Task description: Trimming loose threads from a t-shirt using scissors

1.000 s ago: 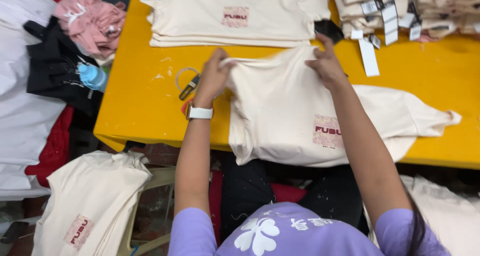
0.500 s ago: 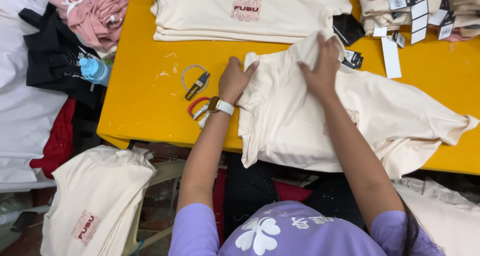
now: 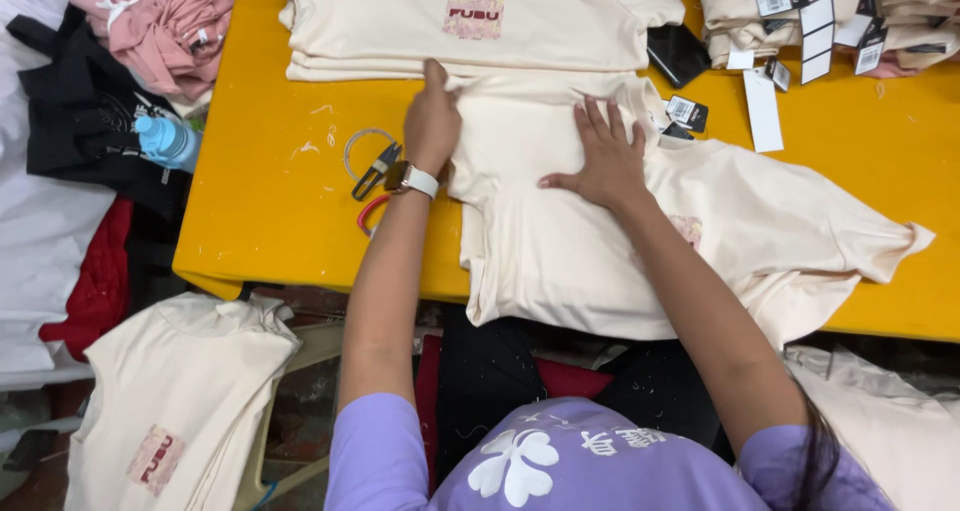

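Both hands slid up; right hand (image 3: pixel 600 156) flattens cream shirt (image 3: pixel 560 241).

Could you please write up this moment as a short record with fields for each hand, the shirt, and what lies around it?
Left hand: pinching the top edge of the cream shirt, watch on the wrist
Right hand: flat on the shirt, fingers spread
Shirt: lying on the yellow table, lower part hanging over the near edge
Beside left hand: thread snips
Behind: stack of folded shirts
Far left: blue bottle
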